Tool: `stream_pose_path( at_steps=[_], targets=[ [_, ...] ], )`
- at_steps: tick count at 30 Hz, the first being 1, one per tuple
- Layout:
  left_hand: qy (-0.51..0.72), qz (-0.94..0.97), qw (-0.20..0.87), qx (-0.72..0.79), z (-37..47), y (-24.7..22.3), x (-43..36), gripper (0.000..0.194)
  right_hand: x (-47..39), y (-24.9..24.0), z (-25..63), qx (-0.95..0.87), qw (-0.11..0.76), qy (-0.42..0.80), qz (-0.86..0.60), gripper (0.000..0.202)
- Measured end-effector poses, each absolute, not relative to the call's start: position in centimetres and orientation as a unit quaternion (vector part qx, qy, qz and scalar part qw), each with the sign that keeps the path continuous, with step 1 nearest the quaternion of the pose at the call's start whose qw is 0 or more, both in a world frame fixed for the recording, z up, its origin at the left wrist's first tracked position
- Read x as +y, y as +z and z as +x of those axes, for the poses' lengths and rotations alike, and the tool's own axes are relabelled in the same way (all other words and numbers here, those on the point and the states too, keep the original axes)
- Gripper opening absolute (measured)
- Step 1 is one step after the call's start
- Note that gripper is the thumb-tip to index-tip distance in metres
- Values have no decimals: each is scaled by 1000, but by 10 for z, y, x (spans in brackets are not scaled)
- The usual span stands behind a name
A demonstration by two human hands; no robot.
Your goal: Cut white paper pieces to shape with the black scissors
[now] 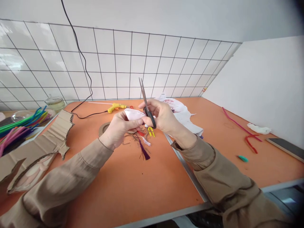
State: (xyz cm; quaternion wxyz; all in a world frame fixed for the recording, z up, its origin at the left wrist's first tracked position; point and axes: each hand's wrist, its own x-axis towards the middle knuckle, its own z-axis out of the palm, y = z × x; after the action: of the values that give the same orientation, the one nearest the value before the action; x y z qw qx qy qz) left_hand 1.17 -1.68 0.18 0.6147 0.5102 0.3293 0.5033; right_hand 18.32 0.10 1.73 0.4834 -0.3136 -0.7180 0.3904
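My left hand (120, 127) pinches a small piece of white cloth (134, 114) above the orange table. Close beside it, my right hand (162, 115) is closed around the black handles of a pair of scissors (143, 91), whose blades point up and stand slightly apart. The right fingers also come near or touch the cloth's edge; which of the two I cannot tell. Below the hands lie a dark purple tassel (144, 151), a bent yellow pipe cleaner (151, 131) and brown fibre scraps. A cardboard ring (103, 128) is partly hidden behind my left hand.
A yellow glue gun (116, 107) with a black cord lies behind the hands. Printed white cloth (187, 120) is spread at back right. Torn cardboard (47, 136) and colourful pipe cleaners (22, 123) occupy the left. At right are a red pipe cleaner (250, 144) and a phone-like dark slab (286, 148).
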Motion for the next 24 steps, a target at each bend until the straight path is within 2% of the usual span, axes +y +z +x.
stream_pose_path(
  at_steps=[6, 24],
  targets=[
    [518, 530, 598, 304, 13, -2, -15, 16, 1, 20, 187, -711, 470, 427, -304, 38],
    [506, 501, 646, 275, 11, 0, -15, 27, -2, 24, 193, -733, 487, 397, -259, 31]
  ],
)
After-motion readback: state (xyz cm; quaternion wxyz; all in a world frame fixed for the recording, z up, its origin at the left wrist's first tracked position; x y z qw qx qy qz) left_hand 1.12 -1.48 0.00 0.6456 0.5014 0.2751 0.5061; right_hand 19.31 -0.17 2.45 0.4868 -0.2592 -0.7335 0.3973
